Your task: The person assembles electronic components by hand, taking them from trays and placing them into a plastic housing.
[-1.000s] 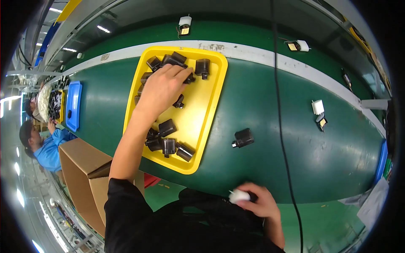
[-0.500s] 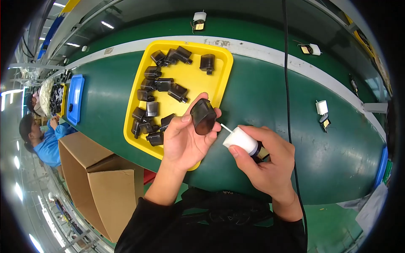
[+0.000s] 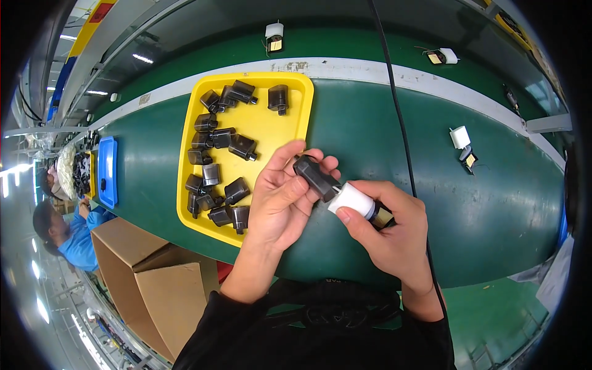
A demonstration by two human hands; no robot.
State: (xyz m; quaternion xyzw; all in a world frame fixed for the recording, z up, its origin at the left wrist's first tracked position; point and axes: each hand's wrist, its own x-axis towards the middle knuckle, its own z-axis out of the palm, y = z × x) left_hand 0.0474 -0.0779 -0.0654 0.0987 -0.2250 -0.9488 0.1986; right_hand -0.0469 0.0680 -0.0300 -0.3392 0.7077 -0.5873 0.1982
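Black plastic, that's the small housing (image 3: 314, 177) pinched in the left hand (image 3: 285, 200), thumb on one side and fingertips curled round the other, so that hand is closed on it. The part sits tilted, its long axis running from upper left down to lower right, and the lower end points straight at the white bottle (image 3: 354, 200) gripped in the right hand (image 3: 385, 231). The bottle's tip touches, or is right up against, that lower end; I can't tell which. Right fingers wrap tight round the bottle body, thumb on top. Both hands meet just above the green conveyor belt (image 3: 431, 203), with the left hand nearer the yellow tray (image 3: 293, 126).

That tray lies just left of the hands and holds a scatter of the same black housings (image 3: 216, 179). Further out: a blue tray (image 3: 107, 169), cardboard boxes (image 3: 148, 283) below the belt, and a hanging black cable (image 3: 401, 132).
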